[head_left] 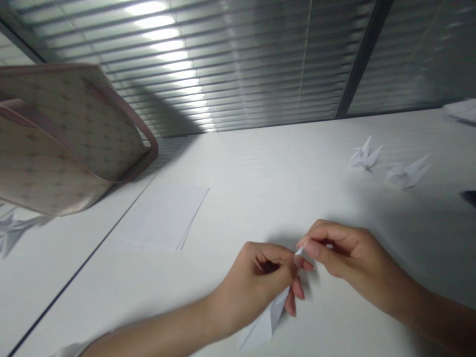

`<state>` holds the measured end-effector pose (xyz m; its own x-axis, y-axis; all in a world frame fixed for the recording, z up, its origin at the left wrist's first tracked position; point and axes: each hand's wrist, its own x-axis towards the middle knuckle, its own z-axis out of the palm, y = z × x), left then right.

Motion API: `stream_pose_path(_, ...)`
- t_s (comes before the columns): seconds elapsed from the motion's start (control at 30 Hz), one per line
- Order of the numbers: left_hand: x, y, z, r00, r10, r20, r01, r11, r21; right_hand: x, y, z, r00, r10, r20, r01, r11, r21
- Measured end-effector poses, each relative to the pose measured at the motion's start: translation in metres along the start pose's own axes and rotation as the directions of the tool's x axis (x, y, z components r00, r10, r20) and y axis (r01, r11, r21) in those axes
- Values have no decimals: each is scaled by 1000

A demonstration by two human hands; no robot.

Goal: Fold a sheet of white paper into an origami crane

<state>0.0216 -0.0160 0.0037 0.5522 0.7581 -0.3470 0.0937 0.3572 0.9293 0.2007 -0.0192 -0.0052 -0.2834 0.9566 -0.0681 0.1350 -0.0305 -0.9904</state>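
A piece of folded white paper (268, 321) is held above the table, its wide end pointing down toward me and its narrow tip up to the right. My left hand (260, 282) is closed, thumb and index finger pinching the paper just below the tip while the other fingers lie behind it. At the tip itself, my right hand (334, 248) pinches with thumb and forefinger. The paper's middle is partly hidden behind my left hand.
Two folded paper cranes (365, 154) stand at the right back of the white table (260, 173). Flat paper sheets (159, 215) lie left of centre. A patterned handbag (67, 144) stands at the left, with more folded paper (15, 228) beside it. Window blinds (260, 64) rise behind.
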Motion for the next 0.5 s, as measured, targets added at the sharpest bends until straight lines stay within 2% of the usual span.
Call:
stream_pose_path(0.3, 0, 1, 0, 1000, -5, 3, 5, 999, 45, -5, 0, 1, 997, -74, -6, 74, 996, -49)
stream_pose_path(0.5, 0, -1, -1, 1000, -1, 3, 1, 999, 49, -4, -1, 2, 996, -87, 25, 87, 996, -15)
